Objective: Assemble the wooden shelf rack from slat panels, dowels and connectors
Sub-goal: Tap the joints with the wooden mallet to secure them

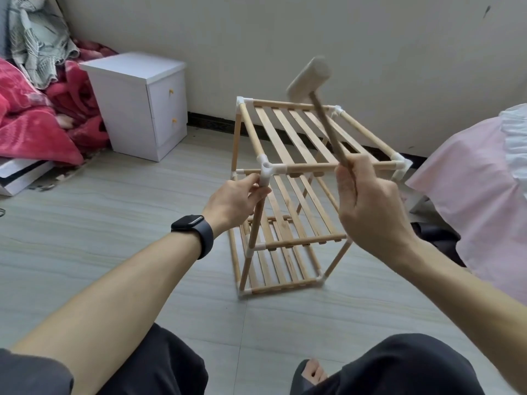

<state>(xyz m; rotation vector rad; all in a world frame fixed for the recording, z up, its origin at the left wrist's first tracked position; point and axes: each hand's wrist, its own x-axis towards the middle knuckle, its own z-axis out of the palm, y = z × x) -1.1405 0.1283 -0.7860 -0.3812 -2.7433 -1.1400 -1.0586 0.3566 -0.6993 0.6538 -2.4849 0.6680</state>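
Worryingly, my left hand [238,202] pinches the connector [266,170] that my right hand [370,208], fingers clamped on the raised mallet [309,78], may strike, crushing a fingertip.

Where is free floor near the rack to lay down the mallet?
The mallet fits on the bare floor left of the rack, between it and the white cabinet, or in front of it, toward the knees. Right of the rack is crowded: the pink cover hangs close. Red blankets fill the far left.
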